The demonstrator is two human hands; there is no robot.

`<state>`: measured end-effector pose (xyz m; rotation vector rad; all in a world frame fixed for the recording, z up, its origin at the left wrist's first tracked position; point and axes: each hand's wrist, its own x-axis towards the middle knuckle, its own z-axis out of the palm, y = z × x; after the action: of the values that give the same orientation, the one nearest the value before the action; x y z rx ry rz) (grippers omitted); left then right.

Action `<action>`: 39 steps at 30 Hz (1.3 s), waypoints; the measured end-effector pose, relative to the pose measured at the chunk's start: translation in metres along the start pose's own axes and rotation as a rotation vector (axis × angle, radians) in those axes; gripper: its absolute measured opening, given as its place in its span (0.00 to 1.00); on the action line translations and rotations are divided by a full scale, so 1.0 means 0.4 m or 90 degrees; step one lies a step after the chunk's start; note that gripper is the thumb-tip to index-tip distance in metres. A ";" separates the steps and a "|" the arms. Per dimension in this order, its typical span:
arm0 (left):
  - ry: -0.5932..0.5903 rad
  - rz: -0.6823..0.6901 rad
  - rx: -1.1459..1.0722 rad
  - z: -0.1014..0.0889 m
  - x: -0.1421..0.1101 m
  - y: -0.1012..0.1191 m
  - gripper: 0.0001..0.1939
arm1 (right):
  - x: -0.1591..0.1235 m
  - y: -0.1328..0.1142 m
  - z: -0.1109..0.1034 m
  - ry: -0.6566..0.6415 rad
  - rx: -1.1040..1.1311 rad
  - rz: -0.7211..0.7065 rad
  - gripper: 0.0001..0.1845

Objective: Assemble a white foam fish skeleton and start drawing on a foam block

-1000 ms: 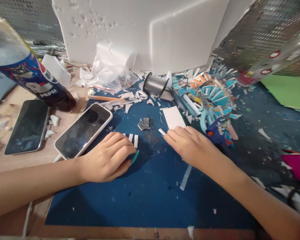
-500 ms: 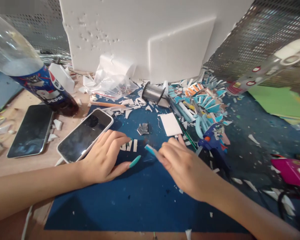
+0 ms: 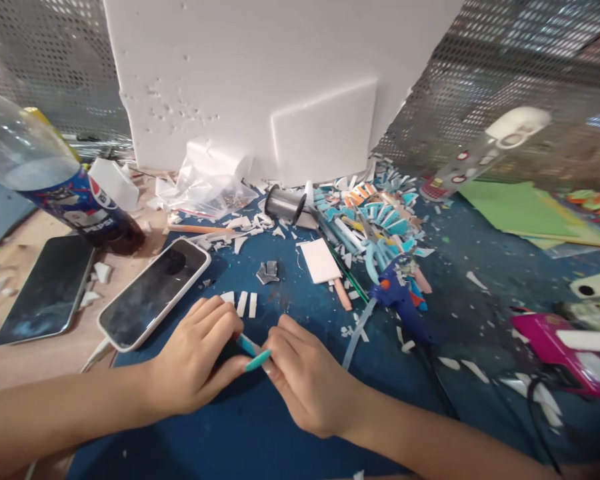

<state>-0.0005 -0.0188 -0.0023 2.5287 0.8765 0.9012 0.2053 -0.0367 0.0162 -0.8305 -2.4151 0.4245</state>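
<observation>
Blue strip (image 3: 247,345) sits just on the near side of the white strips (image 3: 253,305); my right hand (image 3: 307,380) pinches it, fingers closed. My left hand (image 3: 195,357) curls at it, though I cannot tell its grip.

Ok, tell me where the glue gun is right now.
In the head view, the blue glue gun lies right of centre, beyond the right hand and beside the light-blue-handled scissors.
</observation>
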 end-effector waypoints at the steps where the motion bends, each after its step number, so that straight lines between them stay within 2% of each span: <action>1: 0.003 -0.009 -0.007 0.003 -0.002 0.003 0.10 | -0.001 0.000 0.001 0.007 -0.013 -0.012 0.15; 5: 0.033 -0.032 -0.022 0.007 0.006 0.016 0.07 | -0.002 0.003 0.005 0.004 -0.029 -0.018 0.17; 10: 0.035 -0.006 -0.007 0.002 0.024 0.019 0.09 | -0.001 0.005 0.009 0.006 -0.046 -0.016 0.18; 16: 0.048 0.033 0.052 0.000 0.018 0.012 0.11 | -0.002 0.002 0.012 0.034 -0.066 -0.036 0.19; 24: 0.086 0.026 0.121 0.009 0.017 0.003 0.12 | -0.006 0.005 0.014 0.043 -0.040 -0.007 0.15; 28: 0.089 -0.008 0.147 -0.003 0.025 -0.008 0.12 | -0.010 0.003 0.008 0.093 -0.017 0.009 0.12; 30: 0.073 -0.017 0.165 -0.022 0.034 -0.012 0.11 | -0.012 0.003 0.004 0.124 0.019 0.043 0.12; 34: 0.061 -0.062 0.176 -0.074 0.059 -0.014 0.07 | -0.012 0.007 0.001 0.163 0.128 0.202 0.14; 39: 0.095 -0.117 0.182 -0.120 0.109 -0.023 0.08 | -0.006 0.019 0.000 0.178 0.168 0.321 0.18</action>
<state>-0.0093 0.0203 0.0492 2.5801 1.3478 0.9756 0.2106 -0.0324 0.0117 -1.2789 -1.8307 0.7435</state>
